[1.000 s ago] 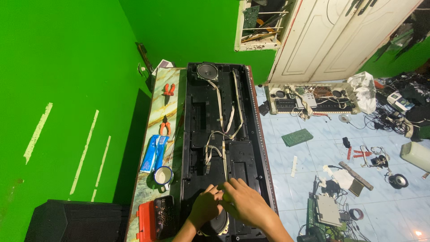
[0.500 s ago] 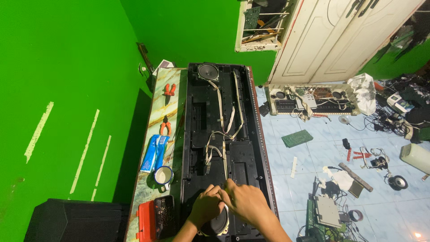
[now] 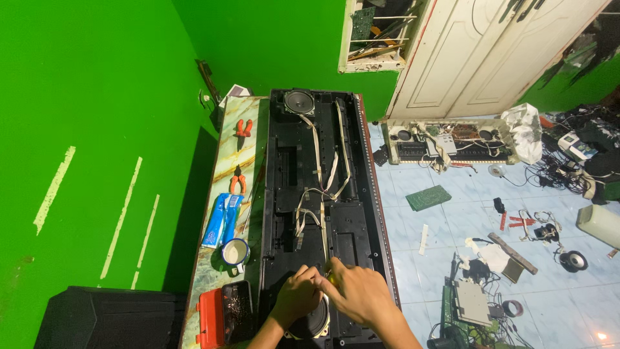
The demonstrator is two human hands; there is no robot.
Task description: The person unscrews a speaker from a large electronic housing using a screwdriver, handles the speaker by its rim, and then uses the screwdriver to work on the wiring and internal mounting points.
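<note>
The speaker [image 3: 314,321] at the near end of the open black keyboard case [image 3: 320,194] is covered by the left hand [image 3: 296,298] and right hand [image 3: 358,294], both closed on it; ribbon cables [image 3: 321,187] should be spared.

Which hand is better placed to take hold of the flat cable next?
Probably the right hand: its fingertips sit at the near end of the flat cable, which runs up the open black case. The left hand rests lower, on the near speaker.
</note>
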